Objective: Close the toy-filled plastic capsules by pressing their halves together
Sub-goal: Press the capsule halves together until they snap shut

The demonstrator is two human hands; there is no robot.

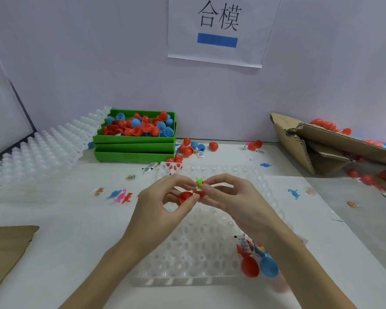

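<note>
While your left hand (165, 204) pinches the empty red half (185, 197), your right hand (227, 197) pinches the filled red half (198, 192) beside it, mid-frame, over the white tray (187, 253)

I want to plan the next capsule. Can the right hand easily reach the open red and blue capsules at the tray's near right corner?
Probably yes: the open red and blue capsules lie uncovered beside the right forearm, but the right hand now holds a filled red half.

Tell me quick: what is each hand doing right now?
Left hand: closed, pinching an empty red capsule half.
Right hand: closed, pinching the filled red half, a green toy sticking out of it.
</note>
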